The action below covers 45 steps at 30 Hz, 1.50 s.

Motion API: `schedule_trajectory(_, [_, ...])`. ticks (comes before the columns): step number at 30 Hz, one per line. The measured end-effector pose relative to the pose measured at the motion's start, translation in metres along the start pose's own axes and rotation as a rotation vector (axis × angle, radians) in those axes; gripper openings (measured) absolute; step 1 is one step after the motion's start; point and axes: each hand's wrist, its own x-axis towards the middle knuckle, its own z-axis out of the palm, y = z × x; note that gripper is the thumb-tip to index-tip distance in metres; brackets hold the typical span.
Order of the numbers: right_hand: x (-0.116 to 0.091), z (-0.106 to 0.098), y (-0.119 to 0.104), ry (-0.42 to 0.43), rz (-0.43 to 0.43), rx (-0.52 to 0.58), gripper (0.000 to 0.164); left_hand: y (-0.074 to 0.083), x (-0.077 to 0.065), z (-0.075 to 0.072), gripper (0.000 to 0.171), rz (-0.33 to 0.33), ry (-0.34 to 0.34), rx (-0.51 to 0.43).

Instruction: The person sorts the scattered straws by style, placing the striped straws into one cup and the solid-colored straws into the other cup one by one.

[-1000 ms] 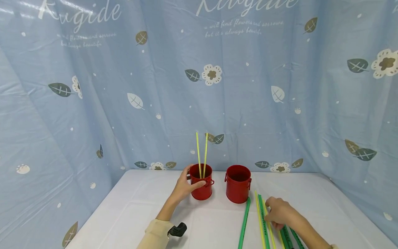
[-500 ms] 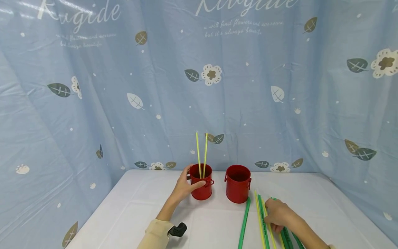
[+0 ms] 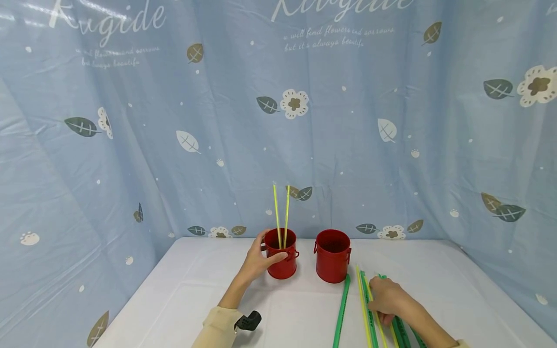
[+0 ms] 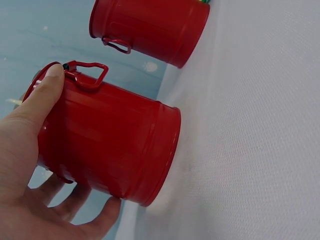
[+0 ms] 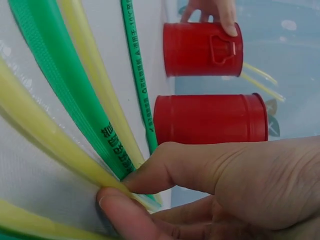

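Observation:
My left hand [image 3: 256, 261] grips the left red bucket [image 4: 107, 135] by its side, thumb near the rim and fingers around the far side. Two yellow straws [image 3: 287, 212] stand in that bucket, leaning slightly apart. My right hand [image 3: 390, 299] is low over a row of straws on the table. In the right wrist view, its thumb and index finger pinch a yellow straw [image 5: 55, 142]. Beside that one lies a green straw in a printed wrapper [image 5: 75, 95], with another yellow straw [image 5: 92, 60] past it. The pinched straw's far end is partly hidden by the fingers.
A second red bucket [image 3: 333, 261] stands to the right of the held one. One green wrapped straw [image 3: 342, 311] lies apart, near its base. More green straws [image 3: 402, 333] lie under my right forearm. A patterned blue curtain [image 3: 339, 159] hangs behind the white table [image 3: 183, 285].
My right hand has shifted very slightly toward me, and a green straw end now shows beyond its knuckles. My left hand stays on the bucket. The head view has tilted a little.

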Motion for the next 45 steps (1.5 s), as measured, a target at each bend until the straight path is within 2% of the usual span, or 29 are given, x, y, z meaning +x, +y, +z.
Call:
schedule_trajectory(4, [0.002, 0.001, 0.0, -0.008, 0.02, -0.024, 0.019, -0.002, 0.0, 0.0, 0.09, 0.001, -0.002, 0.0])
schedule_trajectory(5, [0.003, 0.001, 0.0, -0.012, 0.024, -0.03, 0.018, -0.007, 0.001, 0.001, 0.091, 0.001, -0.001, 0.006])
schedule_trajectory(9, [0.003, -0.001, -0.001, -0.007, 0.038, -0.043, 0.022, -0.007, 0.001, 0.001, 0.092, -0.005, -0.005, 0.002])
schedule_trajectory(16, [-0.002, -0.009, -0.003, 0.054, 0.061, 0.032, 0.064, -0.005, 0.002, 0.0, 0.093, -0.008, -0.004, 0.001])
schedule_trajectory(20, [-0.002, -0.011, -0.003, 0.078, 0.047, 0.037, 0.063, -0.007, 0.003, -0.001, 0.091, -0.004, -0.005, 0.005])
schedule_trajectory(37, [-0.004, -0.017, -0.004, 0.067, 0.013, 0.084, 0.053, -0.004, 0.001, 0.0, 0.089, 0.014, -0.006, -0.024])
schedule_trajectory(45, [-0.003, -0.017, -0.004, 0.074, -0.018, 0.117, 0.048, -0.007, 0.002, 0.0, 0.092, -0.005, -0.001, 0.003])
